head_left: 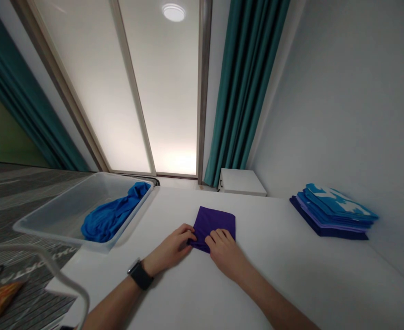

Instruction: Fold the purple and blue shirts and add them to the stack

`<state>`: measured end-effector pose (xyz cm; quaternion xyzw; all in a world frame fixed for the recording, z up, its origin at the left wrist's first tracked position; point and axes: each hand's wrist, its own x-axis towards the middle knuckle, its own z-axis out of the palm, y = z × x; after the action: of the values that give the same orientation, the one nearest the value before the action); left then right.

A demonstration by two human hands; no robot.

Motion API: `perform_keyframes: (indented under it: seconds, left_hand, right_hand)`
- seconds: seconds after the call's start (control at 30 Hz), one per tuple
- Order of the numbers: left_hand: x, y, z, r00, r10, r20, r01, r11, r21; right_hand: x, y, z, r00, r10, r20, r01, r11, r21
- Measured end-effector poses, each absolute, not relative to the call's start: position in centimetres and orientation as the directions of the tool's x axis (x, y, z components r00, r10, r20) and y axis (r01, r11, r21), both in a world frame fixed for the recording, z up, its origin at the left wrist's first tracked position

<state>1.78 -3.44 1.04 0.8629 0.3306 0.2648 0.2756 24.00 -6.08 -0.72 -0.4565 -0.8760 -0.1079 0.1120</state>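
Note:
A dark purple cloth (215, 222), folded into a small square, lies on the white table in front of me. My left hand (175, 245) pinches its near left corner between thumb and fingers. At the near edge, my right hand (224, 251) has its fingers curled down onto the fabric, the fingertips partly hidden. Whether the cloth is a garment cannot be made out. A black-banded watch (140, 274) is on my left wrist.
To the left, a clear plastic bin (61, 234) holds a crumpled blue cloth (114, 214). A stack of folded blue and purple cloths (334, 213) sits at the table's right, near the wall. Behind the table (184, 293) stands a white cabinet (242, 181). A pale curved tube (56, 270) crosses the lower left.

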Motion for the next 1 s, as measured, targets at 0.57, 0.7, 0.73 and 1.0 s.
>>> perform_keyframes:
  seconds: [0.57, 0.7, 0.73, 1.0]
  left_hand:
    - [1.9, -3.1, 1.5, 0.608, 0.753, 0.25, 0.404, -0.565, 0.719]
    - [1.6, -2.9, 1.7, 0.624, 0.746, 0.233, 0.393, -0.557, 0.732]
    - [1.6, -2.9, 1.8, 0.624, 0.746, 0.233, 0.393, -0.557, 0.731]
    - [1.9, -2.9, 1.7, 0.572, 0.783, 0.243, 0.395, -0.523, 0.755]
  right_hand:
    - [29.6, -6.7, 1.6, -0.554, 0.798, 0.237, 0.666, 0.595, -0.45]
    - [31.0, -7.5, 0.7, -0.514, 0.813, 0.274, 0.619, 0.573, -0.537]
    - [31.1, -7.6, 0.5, -0.507, 0.815, 0.281, 0.613, 0.57, -0.547]
    - [29.6, -7.5, 0.5, -0.44, 0.834, 0.334, 0.711, 0.55, -0.437]
